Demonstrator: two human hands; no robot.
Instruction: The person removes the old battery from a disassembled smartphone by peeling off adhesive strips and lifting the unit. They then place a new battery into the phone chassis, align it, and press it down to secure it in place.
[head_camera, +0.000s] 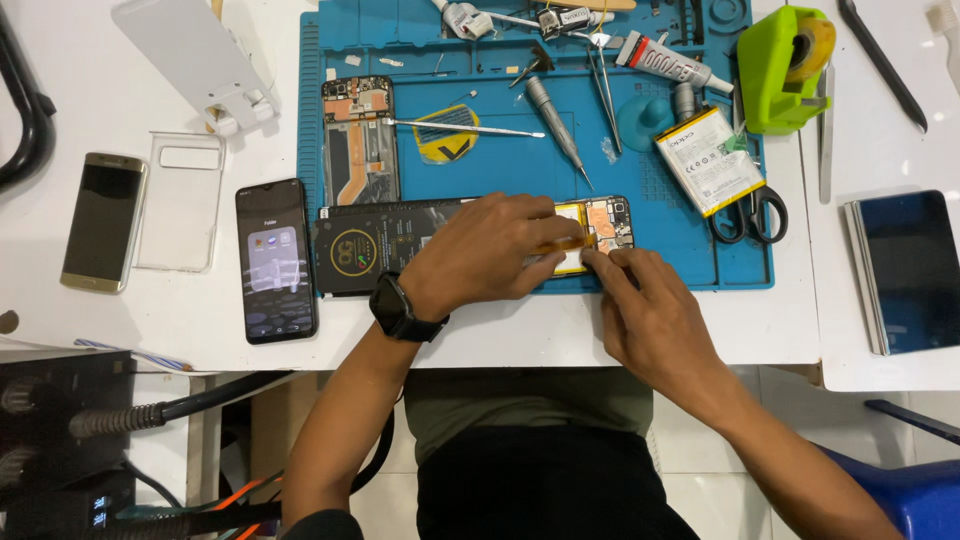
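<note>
1. Head view: an opened smartphone (470, 245) lies at the front edge of the blue repair mat (680, 250), which sits on the white desk (200, 320). Its long axis runs left to right, parallel to the desk's front edge.
2. The left hand (495, 255) lies palm down across the middle of the phone. Its fingers are curled and pressed on the body, gripping nothing I can make out; a black watch sits on the wrist.
3. The right hand (650, 310) comes in from the front right. Its fingertips (592, 258) are pinched at a small white piece by the phone's right end, beside the exposed circuit board (612, 222). What they pinch is too small to tell.
4. The working spot thus lies at the right end of the long axis, between the two hands, with the right hand's fingertips nearer to it.
5. A loose battery (705, 160) and scissors (750, 212) lie toward the mat's right edge. A metal spudger (465, 128) and a second opened phone frame (360, 140) lie behind, well apart from both hands.
6. An intact black phone (276, 260) lies off the mat's left edge.
</note>
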